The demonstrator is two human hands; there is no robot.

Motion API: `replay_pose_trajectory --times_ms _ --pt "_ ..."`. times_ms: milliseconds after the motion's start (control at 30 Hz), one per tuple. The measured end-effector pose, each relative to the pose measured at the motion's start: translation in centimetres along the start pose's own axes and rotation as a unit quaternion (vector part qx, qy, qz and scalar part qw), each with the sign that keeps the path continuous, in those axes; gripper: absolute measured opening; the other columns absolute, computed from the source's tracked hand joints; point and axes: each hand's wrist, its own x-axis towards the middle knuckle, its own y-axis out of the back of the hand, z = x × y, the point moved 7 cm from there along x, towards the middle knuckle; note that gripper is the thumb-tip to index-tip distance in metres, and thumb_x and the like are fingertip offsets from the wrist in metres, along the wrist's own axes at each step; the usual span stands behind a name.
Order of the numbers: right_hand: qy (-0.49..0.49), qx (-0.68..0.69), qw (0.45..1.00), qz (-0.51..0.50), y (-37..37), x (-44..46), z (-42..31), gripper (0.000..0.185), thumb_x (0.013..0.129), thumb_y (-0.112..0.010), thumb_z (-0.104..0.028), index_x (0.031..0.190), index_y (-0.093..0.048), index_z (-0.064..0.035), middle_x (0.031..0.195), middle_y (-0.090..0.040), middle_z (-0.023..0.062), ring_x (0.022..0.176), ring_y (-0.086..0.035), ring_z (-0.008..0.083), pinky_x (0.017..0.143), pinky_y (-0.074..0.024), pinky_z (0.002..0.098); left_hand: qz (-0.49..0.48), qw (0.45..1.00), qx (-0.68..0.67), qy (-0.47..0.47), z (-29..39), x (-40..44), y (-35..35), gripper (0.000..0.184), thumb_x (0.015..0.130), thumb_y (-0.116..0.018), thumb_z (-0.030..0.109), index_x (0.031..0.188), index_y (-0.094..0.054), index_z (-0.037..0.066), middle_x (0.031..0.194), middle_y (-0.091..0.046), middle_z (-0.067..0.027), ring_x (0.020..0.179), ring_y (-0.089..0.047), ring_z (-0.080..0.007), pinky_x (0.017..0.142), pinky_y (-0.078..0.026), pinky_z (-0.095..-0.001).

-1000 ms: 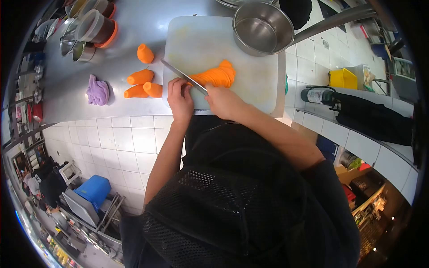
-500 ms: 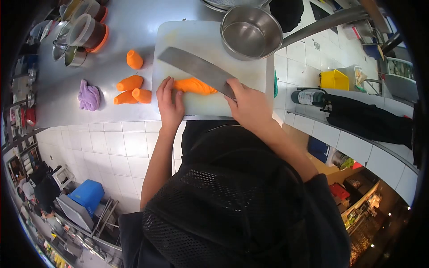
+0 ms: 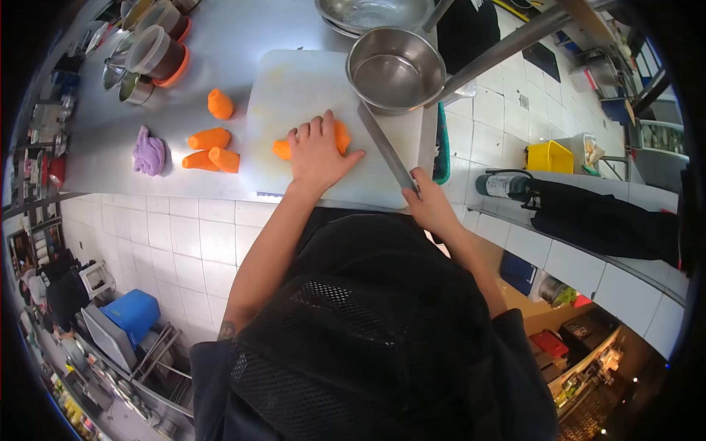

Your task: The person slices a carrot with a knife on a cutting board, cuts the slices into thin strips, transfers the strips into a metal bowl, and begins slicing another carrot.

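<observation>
My left hand (image 3: 319,156) lies palm down over sliced carrot (image 3: 282,150) on the white cutting board (image 3: 272,88). Its fingers are spread and its thumb points right; orange pieces show on both sides, the rest being hidden beneath it. At the board's right side, my right hand (image 3: 432,204) is closed around the handle of a kitchen knife (image 3: 387,147). The blade points up and away, its tip near the steel saucepan (image 3: 395,71), apart from the carrot. Several peeled carrots (image 3: 209,138) lie left of the board on the steel counter (image 3: 220,37).
A purple cloth (image 3: 149,152) rests left of the carrots. Containers of dark liquid (image 3: 156,53) stand at the back left. Behind the saucepan is a metal colander (image 3: 375,11). A green bin (image 3: 443,147) shows past the board's right edge.
My left hand has moved right and flattened over the carrot slices. My right hand has drawn the knife away to the right, turning its blade more upright and edge-on.
</observation>
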Motion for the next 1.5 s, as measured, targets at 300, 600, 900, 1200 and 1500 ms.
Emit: replay_pose_trajectory --times_ms 300,600,900,1200,1500 --pt "0.016 -0.025 1.0 0.002 -0.4 0.1 0.0 0.029 0.098 -0.058 -0.013 0.122 -0.049 0.0009 0.095 -0.065 0.036 0.095 -0.062 0.056 0.082 -0.0467 0.0605 -0.073 0.996 0.008 0.043 0.0 1.3 -3.1 0.052 0.081 -0.073 0.027 0.131 -0.065 0.011 0.125 -0.062 -0.0107 0.123 -0.056 -0.031 0.109 -0.035 -0.0517" --pt "0.048 -0.04 0.998 -0.009 -0.2 0.8 0.3 0.027 0.097 -0.06 -0.012 0.118 -0.049 0.0005 0.093 -0.065 0.0356 0.092 -0.062 0.0557 0.081 -0.0471 0.0607 0.032 0.999 0.016 -0.019 1.2 -0.1 -2.4 0.038 0.083 -0.077 0.027 0.118 -0.072 0.013 0.12 -0.064 -0.0065 0.114 -0.059 -0.03 0.105 -0.039 -0.0513" --pt "0.067 -0.047 0.997 -0.012 -0.2 0.8 0.1 0.028 0.098 -0.061 -0.015 0.118 -0.047 0.0002 0.089 -0.065 0.0352 0.089 -0.063 0.056 0.079 -0.0474 0.0618 0.071 0.994 -0.051 -0.07 0.8 -0.5 -2.7 0.03 0.088 -0.071 0.021 0.116 -0.071 0.01 0.116 -0.064 -0.0085 0.11 -0.06 -0.0307 0.102 -0.042 -0.049" --pt "0.111 -0.171 0.979 -0.024 0.7 1.6 -5.2 0.021 0.105 -0.051 -0.018 0.119 -0.049 -0.0028 0.079 -0.065 0.0296 0.081 -0.065 0.0512 0.073 -0.0479 0.0609 0.143 0.987 -0.067 -0.042 -1.1 -2.9 -1.4 0.022 0.096 -0.063 0.018 0.116 -0.066 0.012 0.118 -0.06 -0.008 0.114 -0.053 -0.0309 0.1 -0.035 -0.0505" --pt "0.123 -0.321 0.935 -0.088 0.0 2.4 -6.9 0.02 0.095 -0.053 -0.007 0.114 -0.048 -0.0019 0.082 -0.069 0.0258 0.08 -0.07 0.0468 0.073 -0.0543 0.0576 0.109 0.994 0.02 -0.007 -1.2 -2.0 -2.6 0.019 0.094 -0.064 0.023 0.112 -0.066 0.018 0.12 -0.061 -0.0011 0.117 -0.052 -0.0272 0.097 -0.034 -0.0533"
